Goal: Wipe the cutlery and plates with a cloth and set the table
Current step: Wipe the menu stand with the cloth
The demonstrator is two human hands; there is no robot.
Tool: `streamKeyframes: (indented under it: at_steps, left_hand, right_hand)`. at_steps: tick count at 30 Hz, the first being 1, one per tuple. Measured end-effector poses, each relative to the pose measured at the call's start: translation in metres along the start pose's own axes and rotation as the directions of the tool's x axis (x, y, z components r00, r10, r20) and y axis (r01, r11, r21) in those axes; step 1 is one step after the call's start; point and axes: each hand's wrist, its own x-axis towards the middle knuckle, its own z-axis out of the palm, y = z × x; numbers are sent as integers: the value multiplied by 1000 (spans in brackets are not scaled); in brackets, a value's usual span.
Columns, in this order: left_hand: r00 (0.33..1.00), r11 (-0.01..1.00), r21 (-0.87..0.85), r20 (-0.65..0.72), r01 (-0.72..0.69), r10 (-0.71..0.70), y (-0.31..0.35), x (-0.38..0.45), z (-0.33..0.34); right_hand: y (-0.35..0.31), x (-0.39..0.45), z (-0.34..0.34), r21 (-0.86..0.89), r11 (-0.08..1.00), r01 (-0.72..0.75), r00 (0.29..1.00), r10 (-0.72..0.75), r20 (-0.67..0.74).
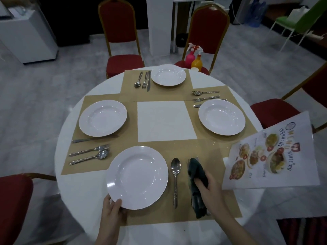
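A white plate (137, 176) lies on the near tan placemat (208, 152). My left hand (113, 212) holds its near rim, thumb on top. To its right lies a spoon (175, 175). My right hand (208, 188) grips a dark green cloth (195, 174) wrapped round cutlery; a fork's tines show at the cloth's top. Three other white plates sit on mats: left (103, 118), far (168, 74), right (221, 117). Each has a knife, fork and spoon beside it, as with the left set (90, 151).
A laminated menu (270, 156) lies at the table's right edge. Pink (190, 56) and orange (196, 61) spray bottles stand at the far edge. Red chairs ring the round white table (166, 119); one chair (16, 200) is close at my left.
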Motion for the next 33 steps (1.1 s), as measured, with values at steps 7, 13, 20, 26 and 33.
streamKeyframes:
  at_steps: [7,13,20,26,33]
  left_hand:
    - [997,984,162,45,-73,66,3,-2,8]
    - [999,873,486,-4,-29,35,11,-1,12]
    - [913,653,673,86,-348,398,52,-13,58]
    - [787,525,616,586,-587,192,34,-28,165]
    - [642,629,595,743,-500,-192,1,-46,239]
  right_hand:
    - [0,4,10,101,995,-24,1000,25,-2]
    - [-10,8,13,93,996,-9,1000,8,9]
    - [0,4,-1,168,982,-90,992,102,-70]
    - [28,-22,-27,253,950,-184,963,226,-148]
    - [29,-21,-28,330,919,-215,938,288,-192]
